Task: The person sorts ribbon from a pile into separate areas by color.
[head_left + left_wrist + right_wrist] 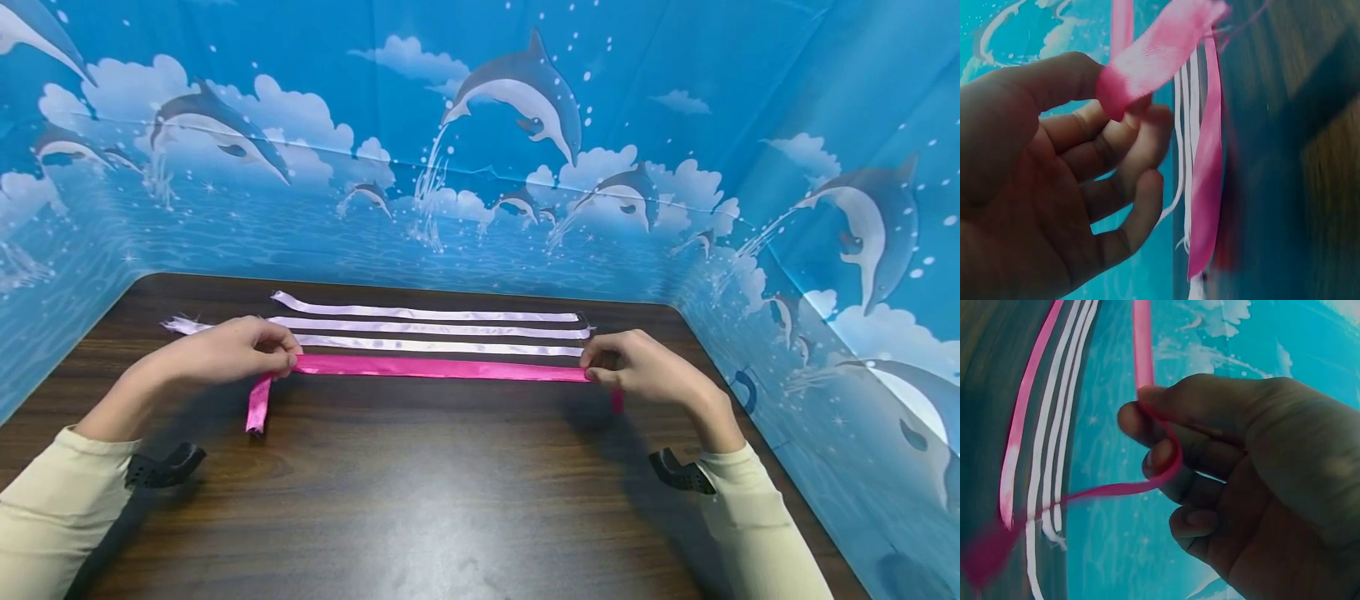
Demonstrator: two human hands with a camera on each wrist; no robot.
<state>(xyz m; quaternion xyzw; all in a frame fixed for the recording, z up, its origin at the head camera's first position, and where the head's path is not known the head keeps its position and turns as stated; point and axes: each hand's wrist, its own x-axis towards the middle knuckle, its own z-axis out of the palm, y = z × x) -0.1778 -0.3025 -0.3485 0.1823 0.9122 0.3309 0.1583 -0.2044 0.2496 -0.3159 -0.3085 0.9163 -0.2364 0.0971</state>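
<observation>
A bright pink satin ribbon [442, 367] stretches level between the two hands. My left hand [232, 352] pinches it near one end between thumb and fingers, and a short tail [257, 407] hangs below. The right hand [656, 367] pinches the other end; in the right wrist view its loose tail [1107, 490] curls past the fingers. Both wrist views show another pink ribbon [1209, 175] lying on the table beside the pale ones; in the head view I cannot tell it apart from the held one. Three pale lilac ribbons [420, 313] lie roughly parallel just behind.
The dark wood-grain table [420, 483] carries the ribbons along its far side. A blue dolphin-print curtain [337, 225] rises at the table's back and sides. Frayed threads [183, 323] show at the pale ribbons' left end. Black bands [167, 467] sit at both wrists.
</observation>
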